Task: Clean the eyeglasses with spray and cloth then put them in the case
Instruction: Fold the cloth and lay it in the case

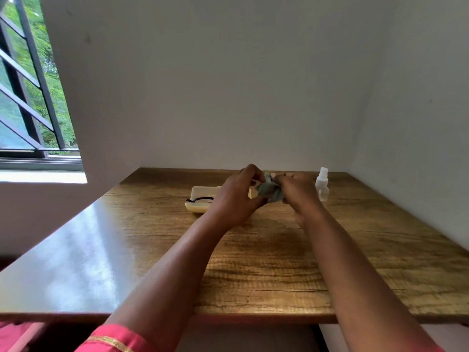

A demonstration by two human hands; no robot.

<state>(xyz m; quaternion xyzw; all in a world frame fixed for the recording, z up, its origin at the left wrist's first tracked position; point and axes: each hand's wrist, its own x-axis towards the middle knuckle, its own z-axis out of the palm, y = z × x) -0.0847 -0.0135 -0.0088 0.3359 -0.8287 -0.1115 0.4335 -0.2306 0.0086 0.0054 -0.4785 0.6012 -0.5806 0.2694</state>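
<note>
At the left of the group, one cream glasses case (200,199) lies open on the wooden worktop (253,262), a dark band across it. Just beside it the left hand (236,196) curls its fingers (250,171) closed, apparently around the frame, though the eyeglasses themselves are hidden behind both hands. The right hand (298,190) pinches one grey-green cloth (271,190) bunched between the two hands. Farthest right stands one clear spray bottle (322,185), upright and untouched. The wiping looks underway; it likely goes best with the frame held by its rim, light circular strokes and a clean fold of cloth on each lens.
</note>
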